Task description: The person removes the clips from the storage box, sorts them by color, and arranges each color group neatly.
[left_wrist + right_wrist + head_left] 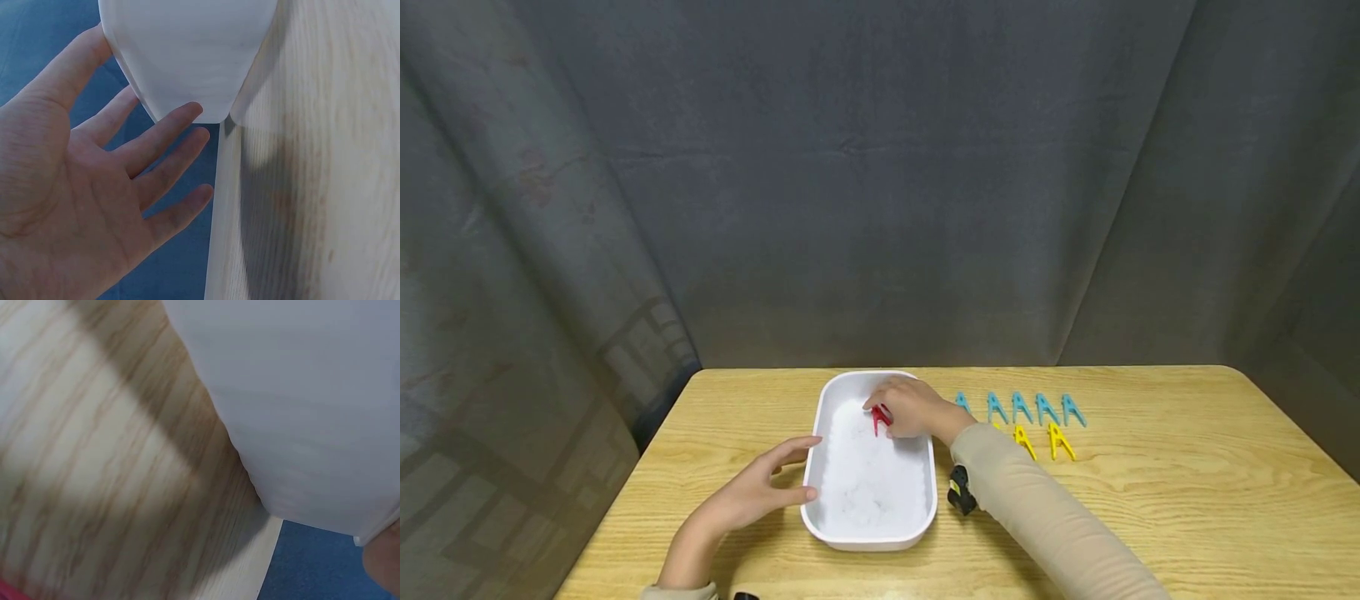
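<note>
A white rectangular tray (868, 500) stands on the wooden table. Reaching over its right wall, my right hand (910, 408) pinches a red clothespin (881, 419) low inside the tray's far half. My left hand (756, 490) is at the tray's left rim, thumb and fingers spread, fingertips right at the edge. In the left wrist view, the left palm (94, 194) is turned up to the camera, fingers extended near the white tray wall (187, 56). The right wrist view shows the tray's wall (312, 412), with the right hand's grip out of sight.
Right of the tray, several light-blue clothespins (1020, 407) lie in a row. Closer in is a row of yellow clothespins (1060, 442), partly hidden by the right forearm. A small black device (960, 490) hangs by the right sleeve. A grey curtain (880, 208) rises behind the table.
</note>
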The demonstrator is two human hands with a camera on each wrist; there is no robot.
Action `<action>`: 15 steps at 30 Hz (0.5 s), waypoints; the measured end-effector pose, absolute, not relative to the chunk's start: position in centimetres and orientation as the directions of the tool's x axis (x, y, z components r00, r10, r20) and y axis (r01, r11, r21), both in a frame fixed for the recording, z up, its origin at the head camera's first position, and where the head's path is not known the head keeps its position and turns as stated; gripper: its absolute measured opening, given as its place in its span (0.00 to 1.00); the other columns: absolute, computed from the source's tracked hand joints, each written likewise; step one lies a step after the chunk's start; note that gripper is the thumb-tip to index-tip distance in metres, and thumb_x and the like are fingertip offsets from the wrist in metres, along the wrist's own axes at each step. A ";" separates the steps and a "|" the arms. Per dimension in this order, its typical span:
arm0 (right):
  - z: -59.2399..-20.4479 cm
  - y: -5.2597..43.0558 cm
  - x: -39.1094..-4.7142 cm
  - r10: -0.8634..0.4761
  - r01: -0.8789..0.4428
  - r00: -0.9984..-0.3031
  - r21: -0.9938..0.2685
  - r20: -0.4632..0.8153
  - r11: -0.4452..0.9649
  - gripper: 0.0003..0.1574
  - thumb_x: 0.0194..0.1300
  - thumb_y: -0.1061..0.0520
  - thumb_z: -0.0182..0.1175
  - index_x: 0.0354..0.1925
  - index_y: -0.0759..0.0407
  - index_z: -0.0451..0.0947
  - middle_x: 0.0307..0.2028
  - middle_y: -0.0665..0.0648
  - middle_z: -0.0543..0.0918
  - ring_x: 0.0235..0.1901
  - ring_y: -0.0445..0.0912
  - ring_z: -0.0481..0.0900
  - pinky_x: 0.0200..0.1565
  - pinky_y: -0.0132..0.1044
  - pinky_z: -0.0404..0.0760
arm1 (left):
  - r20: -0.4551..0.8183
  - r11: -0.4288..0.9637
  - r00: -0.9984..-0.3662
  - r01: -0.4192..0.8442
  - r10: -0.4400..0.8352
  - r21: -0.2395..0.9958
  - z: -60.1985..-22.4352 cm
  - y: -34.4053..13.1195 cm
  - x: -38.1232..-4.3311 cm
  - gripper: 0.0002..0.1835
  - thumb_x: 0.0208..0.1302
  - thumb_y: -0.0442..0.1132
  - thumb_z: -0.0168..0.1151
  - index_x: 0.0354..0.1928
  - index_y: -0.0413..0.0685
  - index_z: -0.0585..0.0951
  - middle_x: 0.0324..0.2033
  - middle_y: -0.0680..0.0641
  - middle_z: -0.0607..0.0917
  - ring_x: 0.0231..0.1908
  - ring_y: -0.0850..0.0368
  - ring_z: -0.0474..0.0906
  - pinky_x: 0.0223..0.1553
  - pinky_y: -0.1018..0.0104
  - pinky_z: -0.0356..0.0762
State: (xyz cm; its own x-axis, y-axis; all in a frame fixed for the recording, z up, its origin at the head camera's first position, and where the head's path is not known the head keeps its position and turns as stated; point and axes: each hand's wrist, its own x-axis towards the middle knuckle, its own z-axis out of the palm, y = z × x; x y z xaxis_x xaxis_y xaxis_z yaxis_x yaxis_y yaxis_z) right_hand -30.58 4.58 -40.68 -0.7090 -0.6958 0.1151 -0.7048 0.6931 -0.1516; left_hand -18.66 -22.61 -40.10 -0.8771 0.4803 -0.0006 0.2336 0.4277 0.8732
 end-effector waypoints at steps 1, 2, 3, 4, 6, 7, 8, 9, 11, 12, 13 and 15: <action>-40.7 4.6 -30.6 -0.695 -0.704 -0.710 -0.152 0.116 0.694 0.26 0.52 0.60 0.73 0.52 0.50 0.85 0.46 0.50 0.84 0.53 0.48 0.76 0.66 0.43 0.67 | -0.002 0.426 -0.877 0.231 0.481 0.875 -40.1 -22.6 -18.7 0.35 0.65 0.40 0.67 0.71 0.42 0.66 0.69 0.35 0.67 0.67 0.31 0.60 0.61 0.33 0.64; -40.7 4.6 -30.6 -0.694 -0.703 -0.711 -0.153 0.115 0.695 0.26 0.52 0.61 0.72 0.52 0.50 0.85 0.46 0.49 0.84 0.53 0.48 0.76 0.66 0.43 0.66 | -0.004 0.424 -0.876 0.229 0.482 0.876 -40.1 -22.6 -18.7 0.35 0.65 0.40 0.67 0.71 0.42 0.66 0.69 0.35 0.66 0.67 0.31 0.60 0.61 0.33 0.64; -40.7 4.6 -30.6 -0.692 -0.701 -0.713 -0.156 0.114 0.696 0.26 0.52 0.61 0.72 0.52 0.50 0.85 0.46 0.49 0.84 0.53 0.48 0.76 0.66 0.43 0.66 | -0.006 0.421 -0.876 0.226 0.482 0.878 -40.2 -22.7 -18.7 0.35 0.65 0.40 0.67 0.71 0.42 0.66 0.69 0.35 0.66 0.67 0.31 0.60 0.61 0.33 0.65; -40.6 4.5 -30.6 -0.691 -0.699 -0.714 -0.160 0.113 0.697 0.25 0.53 0.61 0.72 0.52 0.50 0.85 0.46 0.49 0.85 0.53 0.47 0.76 0.66 0.43 0.66 | -0.007 0.420 -0.876 0.224 0.483 0.879 -40.2 -22.7 -18.7 0.35 0.65 0.40 0.67 0.71 0.42 0.66 0.69 0.35 0.66 0.67 0.31 0.60 0.61 0.33 0.65; -40.6 4.5 -30.5 -0.686 -0.694 -0.719 -0.173 0.113 0.699 0.26 0.52 0.60 0.74 0.52 0.50 0.85 0.44 0.49 0.84 0.52 0.47 0.76 0.67 0.43 0.66 | -0.006 0.419 -0.875 0.226 0.484 0.879 -40.2 -22.7 -18.8 0.35 0.66 0.40 0.67 0.71 0.42 0.65 0.69 0.35 0.66 0.67 0.31 0.60 0.61 0.33 0.65; -40.5 4.5 -30.4 -0.683 -0.691 -0.721 -0.184 0.114 0.699 0.26 0.52 0.59 0.76 0.52 0.51 0.85 0.43 0.49 0.84 0.51 0.47 0.76 0.67 0.43 0.66 | -0.004 0.418 -0.874 0.228 0.485 0.879 -40.2 -22.7 -18.8 0.35 0.65 0.40 0.67 0.71 0.42 0.66 0.69 0.34 0.66 0.67 0.31 0.60 0.61 0.33 0.65; -40.5 4.5 -30.4 -0.680 -0.688 -0.724 -0.191 0.115 0.700 0.27 0.51 0.57 0.77 0.52 0.51 0.85 0.42 0.48 0.84 0.49 0.46 0.76 0.66 0.43 0.66 | -0.003 0.416 -0.874 0.228 0.486 0.880 -40.2 -22.7 -18.8 0.35 0.65 0.40 0.67 0.71 0.42 0.65 0.69 0.34 0.66 0.67 0.31 0.60 0.61 0.33 0.65; -40.5 4.5 -30.4 -0.677 -0.685 -0.727 -0.201 0.117 0.700 0.27 0.51 0.56 0.77 0.52 0.50 0.85 0.41 0.48 0.83 0.48 0.46 0.76 0.66 0.43 0.67 | -0.003 0.413 -0.873 0.227 0.487 0.882 -40.2 -22.7 -18.8 0.35 0.65 0.40 0.67 0.71 0.42 0.65 0.69 0.34 0.66 0.67 0.30 0.60 0.60 0.34 0.66; -40.5 4.5 -30.4 -0.671 -0.680 -0.731 -0.220 0.125 0.700 0.27 0.50 0.54 0.78 0.51 0.50 0.85 0.41 0.48 0.83 0.48 0.46 0.76 0.64 0.43 0.69 | -0.002 0.410 -0.873 0.227 0.488 0.884 -40.3 -22.7 -18.8 0.35 0.65 0.40 0.67 0.71 0.41 0.65 0.69 0.34 0.66 0.67 0.30 0.60 0.60 0.34 0.66; -40.6 4.5 -30.4 -0.667 -0.676 -0.734 -0.232 0.128 0.699 0.27 0.50 0.53 0.78 0.51 0.50 0.86 0.42 0.48 0.83 0.48 0.45 0.76 0.64 0.43 0.69 | -0.002 0.409 -0.873 0.227 0.489 0.884 -40.3 -22.7 -18.8 0.35 0.65 0.40 0.67 0.71 0.41 0.65 0.69 0.34 0.66 0.67 0.30 0.60 0.60 0.34 0.66; -40.6 4.5 -30.4 -0.664 -0.673 -0.736 -0.246 0.131 0.697 0.27 0.51 0.52 0.78 0.51 0.50 0.86 0.44 0.48 0.83 0.50 0.46 0.76 0.63 0.43 0.70 | -0.002 0.409 -0.873 0.226 0.488 0.884 -40.3 -22.7 -18.7 0.35 0.65 0.39 0.67 0.71 0.41 0.65 0.69 0.34 0.66 0.67 0.30 0.60 0.60 0.34 0.66; -40.7 4.6 -30.6 -0.660 -0.670 -0.738 -0.275 0.141 0.690 0.27 0.51 0.51 0.78 0.51 0.49 0.85 0.49 0.49 0.83 0.54 0.46 0.76 0.63 0.44 0.70 | -0.005 0.410 -0.873 0.224 0.487 0.884 -40.3 -22.7 -18.7 0.35 0.66 0.40 0.67 0.71 0.41 0.65 0.69 0.34 0.66 0.67 0.30 0.60 0.60 0.35 0.66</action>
State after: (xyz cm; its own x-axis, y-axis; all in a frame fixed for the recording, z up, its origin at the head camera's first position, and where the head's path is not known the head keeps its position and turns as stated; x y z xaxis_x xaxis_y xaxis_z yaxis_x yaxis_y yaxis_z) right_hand -30.55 4.61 -40.71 -0.7377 -0.6604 0.1406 -0.6699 0.6898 -0.2747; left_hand -18.73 -22.71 -40.26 -0.8734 0.4869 -0.0048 0.2236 0.4097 0.8844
